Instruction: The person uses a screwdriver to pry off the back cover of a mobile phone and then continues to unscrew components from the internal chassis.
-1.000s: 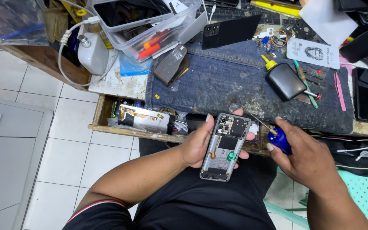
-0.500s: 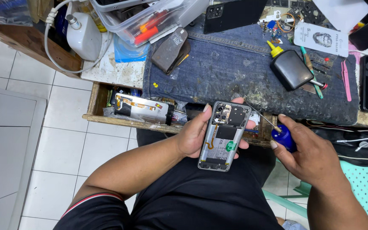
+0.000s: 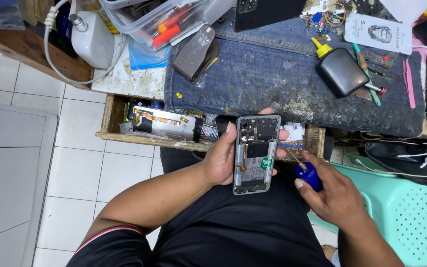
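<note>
Head view: both forearms reach forward over the lap, elbows bent. The left hand [image 3: 221,160] cradles an opened phone [image 3: 254,154] from its left side, back cover off, circuit parts and battery showing; the fingers wrap behind it and the fingertips [image 3: 283,134] curl over its right edge. The right hand [image 3: 334,190], just right of the phone, is closed around a blue-handled screwdriver [image 3: 308,176] whose thin shaft angles toward the phone's right edge. Beyond the phone lies a denim mat [image 3: 273,79] on a workbench, a black glue bottle [image 3: 341,70] upon it. An open wooden drawer [image 3: 108,116] sits left of the phone, above white floor tiles [image 3: 75,168].
</note>
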